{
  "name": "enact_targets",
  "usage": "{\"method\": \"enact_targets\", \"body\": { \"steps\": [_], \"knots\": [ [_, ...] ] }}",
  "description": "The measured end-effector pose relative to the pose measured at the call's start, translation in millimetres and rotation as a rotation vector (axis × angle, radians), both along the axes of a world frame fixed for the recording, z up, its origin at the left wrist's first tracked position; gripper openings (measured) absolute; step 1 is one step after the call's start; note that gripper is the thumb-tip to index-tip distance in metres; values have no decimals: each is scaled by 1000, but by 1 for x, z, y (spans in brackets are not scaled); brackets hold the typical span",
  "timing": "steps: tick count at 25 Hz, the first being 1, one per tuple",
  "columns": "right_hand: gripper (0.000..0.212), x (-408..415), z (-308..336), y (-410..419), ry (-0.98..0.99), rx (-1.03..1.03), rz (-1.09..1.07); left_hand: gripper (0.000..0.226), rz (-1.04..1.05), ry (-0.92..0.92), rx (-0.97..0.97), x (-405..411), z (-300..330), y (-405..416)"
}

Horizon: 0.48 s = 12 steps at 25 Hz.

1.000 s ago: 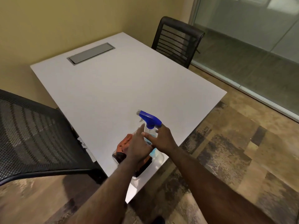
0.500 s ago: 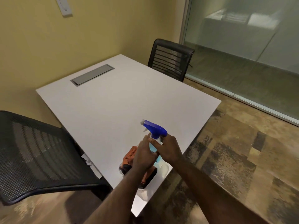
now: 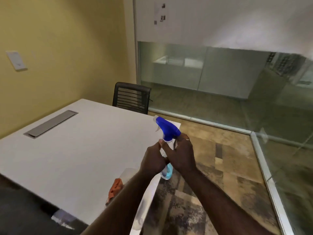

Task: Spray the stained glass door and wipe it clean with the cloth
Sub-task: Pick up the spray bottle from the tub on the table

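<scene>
Spray bottle (image 3: 166,141) is lifted off the white table (image 3: 81,150), both hands clasped on it: left hand (image 3: 153,162) w/ right hand (image 3: 182,155). Orange cloth (image 3: 116,186) sits on table by left forearm. Best: free left for cloth, aim nozzle at glass door (image 3: 254,82).

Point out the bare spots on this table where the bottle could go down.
The table is bare between the grey hatch and both hands, and toward the far chair. The near corner is crowded: orange cloth in a clear tub, under the forearms.

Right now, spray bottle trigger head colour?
Blue, with a whitish nozzle tip, on the spray bottle; head view.
</scene>
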State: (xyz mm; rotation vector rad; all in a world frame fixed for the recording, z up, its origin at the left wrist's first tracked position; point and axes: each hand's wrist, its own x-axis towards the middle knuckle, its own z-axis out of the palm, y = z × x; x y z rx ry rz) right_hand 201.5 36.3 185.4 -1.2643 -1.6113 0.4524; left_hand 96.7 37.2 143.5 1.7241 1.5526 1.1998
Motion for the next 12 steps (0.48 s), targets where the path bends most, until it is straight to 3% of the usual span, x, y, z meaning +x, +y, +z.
{"method": "enact_targets", "body": {
  "steps": [7,12],
  "knots": [
    [44,148,53,-54,-17,-39,-373,34,-478,-47,28,143,48,-17],
    [27,252,67,-124,46,-54,-568,36,-835,-35,-4,261,61,-56]
  ]
}}
